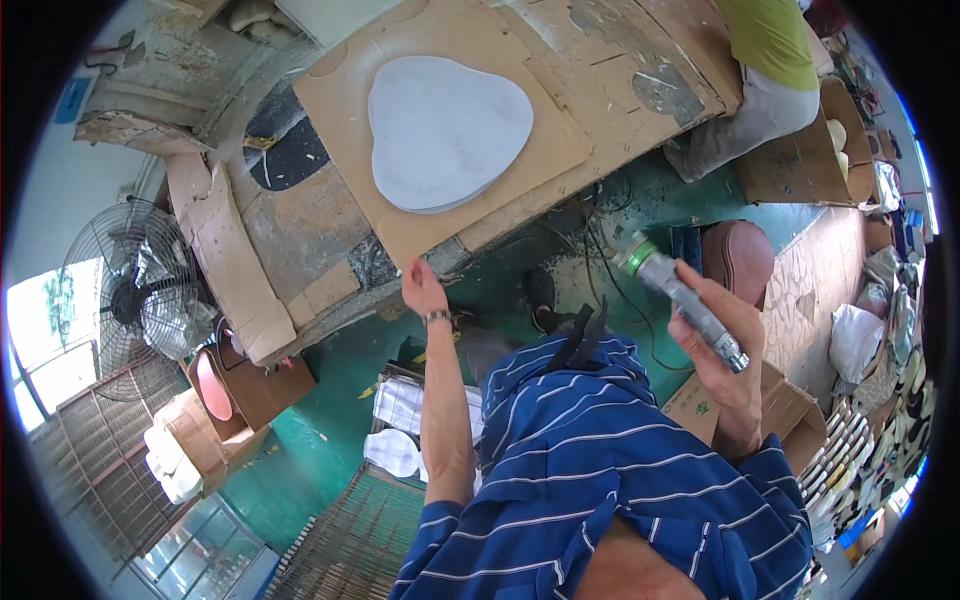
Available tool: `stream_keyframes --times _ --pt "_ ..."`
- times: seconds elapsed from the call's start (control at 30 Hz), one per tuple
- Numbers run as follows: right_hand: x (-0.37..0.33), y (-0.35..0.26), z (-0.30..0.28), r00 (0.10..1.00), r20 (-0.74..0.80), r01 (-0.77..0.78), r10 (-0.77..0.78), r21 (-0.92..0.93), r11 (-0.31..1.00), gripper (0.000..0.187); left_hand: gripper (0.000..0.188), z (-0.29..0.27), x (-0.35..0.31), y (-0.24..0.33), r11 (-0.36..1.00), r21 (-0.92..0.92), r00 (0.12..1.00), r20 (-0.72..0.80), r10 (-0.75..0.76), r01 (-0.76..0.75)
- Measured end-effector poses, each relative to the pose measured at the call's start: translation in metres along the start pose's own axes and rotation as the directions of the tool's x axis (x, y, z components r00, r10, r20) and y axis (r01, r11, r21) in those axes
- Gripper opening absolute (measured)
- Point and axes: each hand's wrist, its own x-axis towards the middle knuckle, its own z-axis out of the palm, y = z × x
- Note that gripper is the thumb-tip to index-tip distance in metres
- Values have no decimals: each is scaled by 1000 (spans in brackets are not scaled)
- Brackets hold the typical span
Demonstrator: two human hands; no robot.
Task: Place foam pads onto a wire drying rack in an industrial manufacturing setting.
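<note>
My right hand (722,335) is wrapped round a grey cylindrical tool (690,305) with a green ring at its far end, held up over the floor. The tool's exact kind does not show. At the table's front edge, my left hand (425,290) has its fingers pinched together by the near corner of a flat cardboard sheet (420,232). A tiny pale bit shows at those fingertips, too small to name. On the cardboard lies a pale grey-white flat pad (450,130) shaped like a rounded triangle, beyond both hands and touched by neither.
The worn worktable (300,225) has a dark oval patch at left. A person in a yellow-green top (770,45) sits at the far right, by a cardboard box (800,165). A fan (130,290) stands left. Cables (600,250) hang below the table near a brown rounded seat (738,260).
</note>
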Motion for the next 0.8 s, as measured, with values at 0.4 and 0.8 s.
stream_keyframes --times 0.4,0.8 --pt "-21 7 -23 995 -73 -69 65 -51 996 54 38 88 68 103 737 673 979 -100 175 -63" --pt "-5 28 3 982 -120 -140 145 53 989 51 34 95 90 92 800 -425 888 20 -459 423"
